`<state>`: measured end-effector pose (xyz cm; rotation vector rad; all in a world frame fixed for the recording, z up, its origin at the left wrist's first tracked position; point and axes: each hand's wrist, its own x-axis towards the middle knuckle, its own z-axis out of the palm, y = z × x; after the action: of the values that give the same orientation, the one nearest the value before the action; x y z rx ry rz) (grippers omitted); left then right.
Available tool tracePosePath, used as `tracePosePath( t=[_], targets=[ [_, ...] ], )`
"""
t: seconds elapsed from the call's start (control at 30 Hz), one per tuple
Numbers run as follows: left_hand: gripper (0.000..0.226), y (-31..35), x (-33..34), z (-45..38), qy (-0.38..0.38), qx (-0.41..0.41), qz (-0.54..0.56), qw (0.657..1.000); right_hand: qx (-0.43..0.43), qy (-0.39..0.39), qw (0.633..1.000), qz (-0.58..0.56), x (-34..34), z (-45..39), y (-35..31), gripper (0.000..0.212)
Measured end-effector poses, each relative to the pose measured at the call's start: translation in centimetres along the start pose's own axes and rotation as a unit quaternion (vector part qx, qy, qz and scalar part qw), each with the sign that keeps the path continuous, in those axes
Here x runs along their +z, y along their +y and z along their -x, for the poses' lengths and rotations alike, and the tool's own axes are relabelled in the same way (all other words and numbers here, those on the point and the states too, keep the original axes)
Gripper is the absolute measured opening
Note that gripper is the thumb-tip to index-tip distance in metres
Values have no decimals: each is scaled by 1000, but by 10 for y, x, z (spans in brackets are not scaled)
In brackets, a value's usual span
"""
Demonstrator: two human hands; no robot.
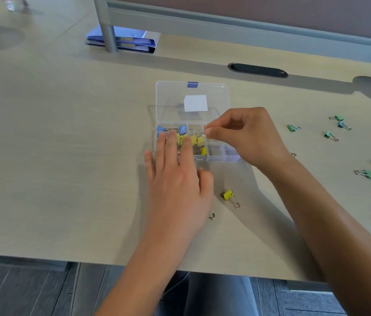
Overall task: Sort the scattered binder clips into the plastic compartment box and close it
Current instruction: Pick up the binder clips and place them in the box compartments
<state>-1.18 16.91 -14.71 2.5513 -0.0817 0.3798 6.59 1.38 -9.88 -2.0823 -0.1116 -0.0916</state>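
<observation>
Binder clips [197,143] in yellow and blue, folded metal with wire handles, lie in the left compartments of the clear plastic compartment box [219,156], which sits mid-desk with its lid [170,96] raised. The lid carries a blank white label [195,103] and a purple latch [192,84]; no writing is legible. The left hand [175,176] lies flat, fingers straight, on the box's left side. The right hand [248,137] pinches the wire handle of a yellow clip over the box. One loose yellow clip [231,197] lies just in front of the box; green and blue clips [331,136] are scattered to the right on the pale wood-grain desk [66,156].
</observation>
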Motion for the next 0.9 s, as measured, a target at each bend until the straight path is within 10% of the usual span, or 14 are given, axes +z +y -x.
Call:
tracePosePath(
  t=[0.9],
  targets=[
    [68, 0, 11, 3, -26, -1, -48, 998, -124, -32, 986, 110, 8, 1, 22, 7]
  ],
)
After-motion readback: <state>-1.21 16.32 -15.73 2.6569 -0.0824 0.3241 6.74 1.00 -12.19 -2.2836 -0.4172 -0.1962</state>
